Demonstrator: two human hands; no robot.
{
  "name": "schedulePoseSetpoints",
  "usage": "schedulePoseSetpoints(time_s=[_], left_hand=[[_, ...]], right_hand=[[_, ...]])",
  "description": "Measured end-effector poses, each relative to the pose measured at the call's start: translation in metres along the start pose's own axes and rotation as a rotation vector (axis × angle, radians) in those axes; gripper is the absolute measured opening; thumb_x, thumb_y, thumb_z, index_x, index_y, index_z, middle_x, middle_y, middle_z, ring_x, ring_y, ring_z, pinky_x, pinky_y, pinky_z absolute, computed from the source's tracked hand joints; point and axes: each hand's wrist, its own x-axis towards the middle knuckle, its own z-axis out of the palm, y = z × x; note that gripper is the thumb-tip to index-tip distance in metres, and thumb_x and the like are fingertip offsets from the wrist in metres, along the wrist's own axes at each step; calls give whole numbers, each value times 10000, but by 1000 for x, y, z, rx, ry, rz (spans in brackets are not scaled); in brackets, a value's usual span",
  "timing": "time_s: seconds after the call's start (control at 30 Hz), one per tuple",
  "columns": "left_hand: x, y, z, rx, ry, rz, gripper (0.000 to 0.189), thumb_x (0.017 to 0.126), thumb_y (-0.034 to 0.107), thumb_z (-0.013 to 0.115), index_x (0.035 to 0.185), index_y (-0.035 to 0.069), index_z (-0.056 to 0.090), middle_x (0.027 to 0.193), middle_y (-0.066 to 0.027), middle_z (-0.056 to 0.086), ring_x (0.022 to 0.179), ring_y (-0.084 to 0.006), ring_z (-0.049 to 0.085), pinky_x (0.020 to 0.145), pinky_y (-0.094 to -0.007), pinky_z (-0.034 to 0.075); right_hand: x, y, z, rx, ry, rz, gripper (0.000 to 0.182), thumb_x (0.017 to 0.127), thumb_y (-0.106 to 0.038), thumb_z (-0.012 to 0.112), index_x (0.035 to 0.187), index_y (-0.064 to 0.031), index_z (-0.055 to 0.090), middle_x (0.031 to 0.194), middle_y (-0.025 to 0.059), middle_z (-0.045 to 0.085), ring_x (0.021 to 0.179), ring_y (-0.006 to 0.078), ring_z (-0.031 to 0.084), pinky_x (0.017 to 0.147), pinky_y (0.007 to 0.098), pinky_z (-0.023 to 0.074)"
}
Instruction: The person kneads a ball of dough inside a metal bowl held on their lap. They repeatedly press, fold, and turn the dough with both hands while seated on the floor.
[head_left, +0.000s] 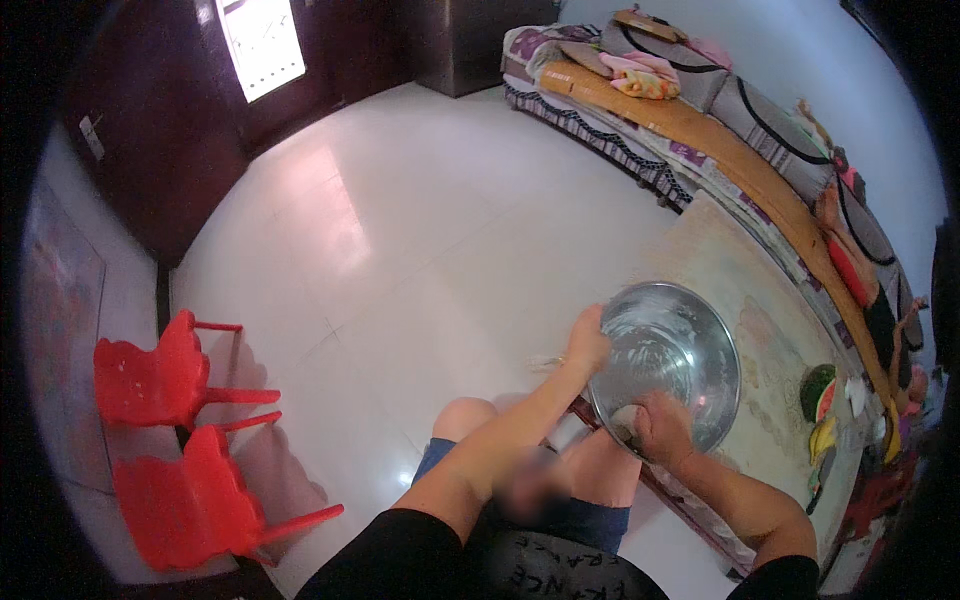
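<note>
A round stainless steel basin (709, 352) is at the edge of a low table (757, 322), above my knees. White smears, like flour or dough, coat its inner wall and bottom. My left hand (587, 341) grips the basin's left rim. Inside the near side of the basin, my right hand (664, 427) is curled against a pale lump, likely dough (624, 421). The fingers hide part of this lump.
On the table's right side lie a cut watermelon (817, 391) and bananas (822, 439). Beyond it runs a long sofa (720, 150) with cloths, where a person (851, 262) seems to recline. Two red chairs (150, 379) (180, 502) stand at the left wall.
</note>
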Motion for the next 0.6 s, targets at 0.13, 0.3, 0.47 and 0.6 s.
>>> schedulePoseSetpoints(time_s=[0.13,0.3,0.47,0.6], left_hand=[[0,17,-18,39,-10,119,348,762,-11,610,1107,29,615,1046,-162,644,1010,-309,592,910,-356,443],[-4,24,-8,-50,-7,48,445,751,-62,533,1179,46,592,1125,-179,615,1065,-331,572,948,-369,431],[-9,42,-21,-142,-79,-44,540,748,-92,475,1274,27,508,1258,-207,520,1192,-366,479,1025,-375,365],[-11,43,-23,-180,-107,-63,560,742,-100,453,1290,8,492,1270,-210,515,1206,-369,472,1047,-383,345]], right_hand=[[15,-12,14,-63,55,-167,265,853,-255,531,969,-39,633,932,178,602,910,362,583,785,509,456],[53,3,34,-54,37,-291,237,831,-242,563,947,-47,632,942,148,607,915,335,585,754,482,468],[90,10,44,-122,-42,-262,221,798,-232,607,920,-50,634,966,139,606,930,332,580,720,462,477],[117,13,49,-119,-16,-179,290,804,-285,610,948,-37,652,996,150,614,968,334,586,792,443,494]])
